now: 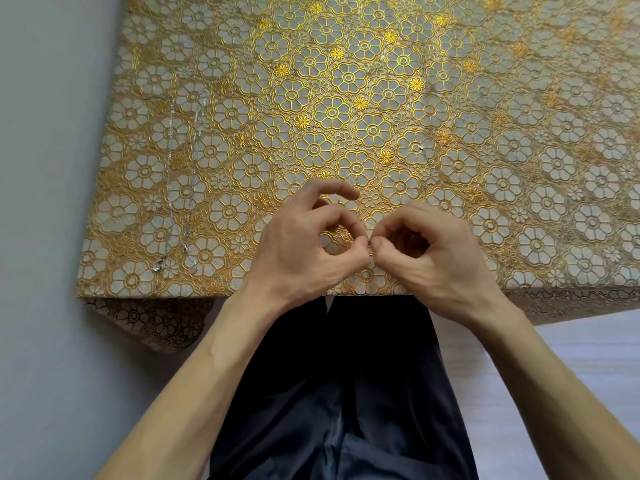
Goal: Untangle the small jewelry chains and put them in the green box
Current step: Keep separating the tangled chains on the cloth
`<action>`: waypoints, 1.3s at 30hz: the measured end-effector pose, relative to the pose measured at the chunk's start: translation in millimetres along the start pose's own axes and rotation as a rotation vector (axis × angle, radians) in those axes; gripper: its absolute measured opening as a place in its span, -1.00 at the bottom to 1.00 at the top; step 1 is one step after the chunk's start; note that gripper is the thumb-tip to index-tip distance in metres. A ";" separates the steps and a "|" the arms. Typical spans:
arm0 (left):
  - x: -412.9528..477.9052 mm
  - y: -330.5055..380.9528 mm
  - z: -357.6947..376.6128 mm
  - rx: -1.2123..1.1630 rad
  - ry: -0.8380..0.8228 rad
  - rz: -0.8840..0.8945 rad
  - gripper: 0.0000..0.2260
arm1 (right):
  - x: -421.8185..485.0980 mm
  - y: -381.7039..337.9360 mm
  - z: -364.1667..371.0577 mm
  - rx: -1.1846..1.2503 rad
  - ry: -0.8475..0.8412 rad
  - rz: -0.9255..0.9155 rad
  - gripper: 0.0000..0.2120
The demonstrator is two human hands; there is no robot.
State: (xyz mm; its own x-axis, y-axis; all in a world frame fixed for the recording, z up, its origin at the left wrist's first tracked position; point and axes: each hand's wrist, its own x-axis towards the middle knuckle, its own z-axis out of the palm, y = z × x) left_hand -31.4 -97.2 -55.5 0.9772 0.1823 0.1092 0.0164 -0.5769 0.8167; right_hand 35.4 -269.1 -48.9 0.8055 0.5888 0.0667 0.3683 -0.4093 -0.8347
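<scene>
Both grips closed, left hand [308, 244] and right hand [436, 252] pinching thumb-to-forefinger on a chain [371, 241] almost too fine to make out, mostly hidden by fingers, at the surface's [519, 98] near edge; two thin silver chains [198, 133] lie stretched side by side, far left.

Two chains [183, 174] are lying side by side on the table [519, 98], well left of the fingers [362, 242]. The left hand [304, 244] and right hand [436, 251] are meeting fingertip to fingertip over its near edge.

One view only, head-worn; I see it tilted steeply down. Sits close over the table [485, 133] edge and the wearer's lap [346, 393].
</scene>
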 end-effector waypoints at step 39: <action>-13.8 -0.9 15.1 0.011 0.163 0.052 -0.89 | -15.2 1.3 14.0 -0.132 0.258 -0.048 -0.96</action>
State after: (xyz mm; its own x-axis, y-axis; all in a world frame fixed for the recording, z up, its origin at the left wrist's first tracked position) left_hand -41.7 -111.2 -66.3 0.9293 0.2788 0.2422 -0.0298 -0.5971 0.8016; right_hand 17.1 -268.7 -58.7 0.8710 0.4197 0.2552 0.4523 -0.4825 -0.7501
